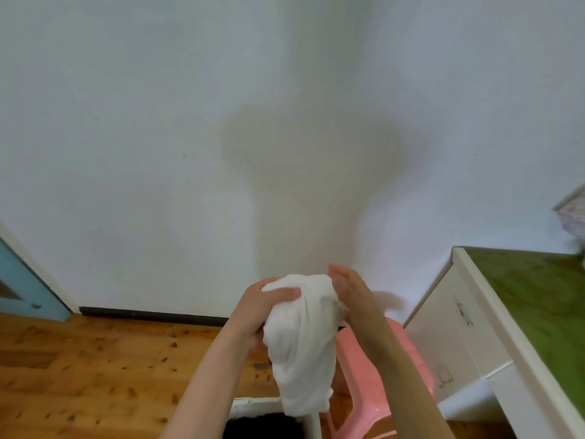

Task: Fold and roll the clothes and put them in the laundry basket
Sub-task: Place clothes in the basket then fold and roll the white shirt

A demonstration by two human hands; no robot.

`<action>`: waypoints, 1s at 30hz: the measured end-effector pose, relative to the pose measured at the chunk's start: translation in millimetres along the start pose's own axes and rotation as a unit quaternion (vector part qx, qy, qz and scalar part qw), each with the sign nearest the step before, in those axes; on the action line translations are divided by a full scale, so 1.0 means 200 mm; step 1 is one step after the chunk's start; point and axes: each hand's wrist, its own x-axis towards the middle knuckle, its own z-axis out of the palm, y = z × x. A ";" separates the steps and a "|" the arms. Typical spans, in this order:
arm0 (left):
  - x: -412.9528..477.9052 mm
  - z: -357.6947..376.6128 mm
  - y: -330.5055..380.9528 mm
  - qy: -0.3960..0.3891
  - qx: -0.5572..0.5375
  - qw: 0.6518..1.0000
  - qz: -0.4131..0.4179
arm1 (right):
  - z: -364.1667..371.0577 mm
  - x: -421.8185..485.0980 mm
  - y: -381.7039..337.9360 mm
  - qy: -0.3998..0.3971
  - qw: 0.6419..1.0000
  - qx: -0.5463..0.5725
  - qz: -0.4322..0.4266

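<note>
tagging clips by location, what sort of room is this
Likely a room in a home, perhaps a bedroom: wooden floor, a white drawer unit with a green top, and a pink plastic stool.

The white garment (pixel 300 337) is bunched into a loose bundle in the air, gripped near the top by your left hand (pixel 266 308); its lower end hangs at the rim of the white laundry basket (pixel 243 404), dark inside.

Knotty wooden floor (pixel 95 359) with pink plastic stool (pixel 351 375), white-rimmed basket (pixel 250 403) and white desk (pixel 443 327) on it
</note>
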 end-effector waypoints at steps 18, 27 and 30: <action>-0.12 0.12 0.11 -0.088 0.582 0.778 0.219 | 0.00 -0.08 0.08 0.002 0.987 -0.161 0.000; -0.06 0.11 -0.06 -0.054 0.599 0.763 0.237 | -0.03 -0.09 -0.04 -0.024 0.994 0.011 0.108; -0.08 0.10 -0.02 -0.053 0.555 0.803 0.212 | -0.01 -0.11 -0.08 -0.028 0.995 -0.069 0.065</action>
